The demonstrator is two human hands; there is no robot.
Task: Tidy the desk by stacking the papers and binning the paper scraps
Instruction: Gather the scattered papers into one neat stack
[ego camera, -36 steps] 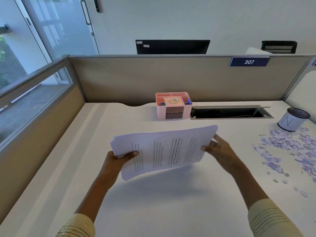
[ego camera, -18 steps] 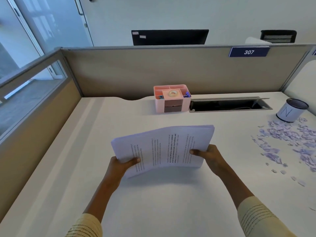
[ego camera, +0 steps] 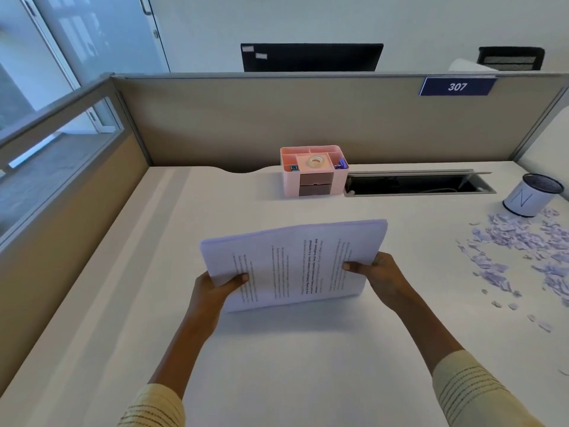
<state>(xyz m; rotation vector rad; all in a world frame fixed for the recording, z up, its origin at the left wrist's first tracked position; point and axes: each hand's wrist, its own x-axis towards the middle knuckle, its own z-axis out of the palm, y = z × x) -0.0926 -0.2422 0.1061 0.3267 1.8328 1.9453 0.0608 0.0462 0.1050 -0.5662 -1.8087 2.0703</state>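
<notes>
1. Both hands hold the stack of printed papers [ego camera: 294, 263]: the left hand [ego camera: 212, 291] grips its lower left corner with the thumb across the top sheet, and the right hand [ego camera: 380, 277] grips the right side, thumb on the printed face and fingers behind.
2. Compared with a second ago, the stack has come down and turned more upright. It was held slanted in the air then; now its lower long edge appears to touch the white desk [ego camera: 277, 365] in front of the person, though the exact contact line is hard to make out.
3. The right hand has also slid from the stack's far right corner to lower on its side, which looks like a grip for tapping the sheets.
4. My reading is that the sheets are being squared against the desk, so the stacking half of the job is close to done; what remains there is to lay the pile flat.
5. Binning has not begun. Torn paper scraps [ego camera: 523, 251] lie scattered over the right part of the desk, well apart from the stack, with the small mesh bin [ego camera: 532, 195] marked N standing just behind them.
6. A pink desk organiser [ego camera: 314, 171] sits at the back edge beside the open cable tray [ego camera: 415, 183].
</notes>
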